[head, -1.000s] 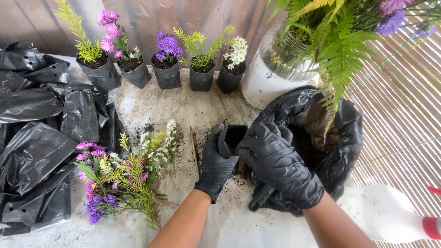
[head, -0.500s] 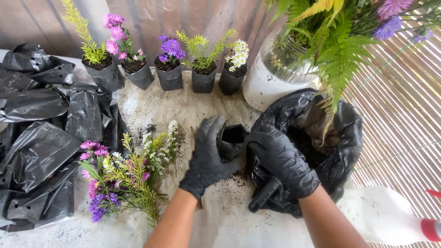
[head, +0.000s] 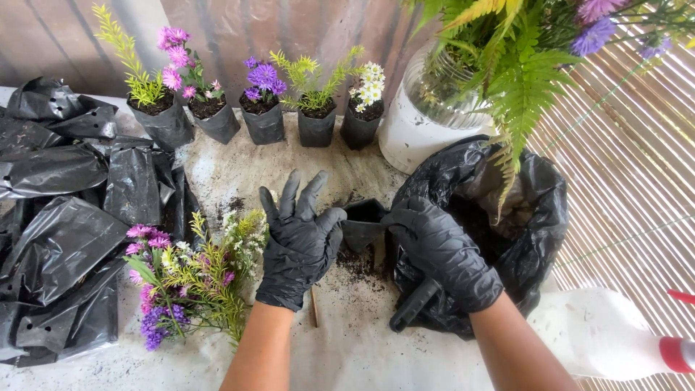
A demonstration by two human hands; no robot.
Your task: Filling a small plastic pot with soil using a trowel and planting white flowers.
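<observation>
- Nearest the camera, both forearms are seen entering from the bottom edge; both hands are gloved in black.
- Left hand [head: 298, 235]: raised off the table, fingers spread wide apart, nothing held. It hangs over the edge of the loose cut flowers [head: 190, 275], which lie on the soil-dusted table [head: 239, 170] to its left.
- A thin brown stick [head: 314, 310] is partly seen below the left wrist, lying roughly near-to-far on the table.
- Right hand [head: 441, 246]: fingers closed together on the rim of the small black grow bag [head: 364, 224]. The bag is thus clamped at its right side only.
- Key relation: the small black grow bag lies just to the right of the left thumb, close but apart, mouth open and tilted upward. The right hand is the nearer one, already in contact.
- Behind and under the right hand, the large black soil sack [head: 528, 217] stands open; a dark tool handle [head: 414, 305] protrudes at its near edge.
- Farther off, a row of five filled potted plants [head: 264, 119] is lined along the wall, with a white jar [head: 416, 130] to their right.
</observation>
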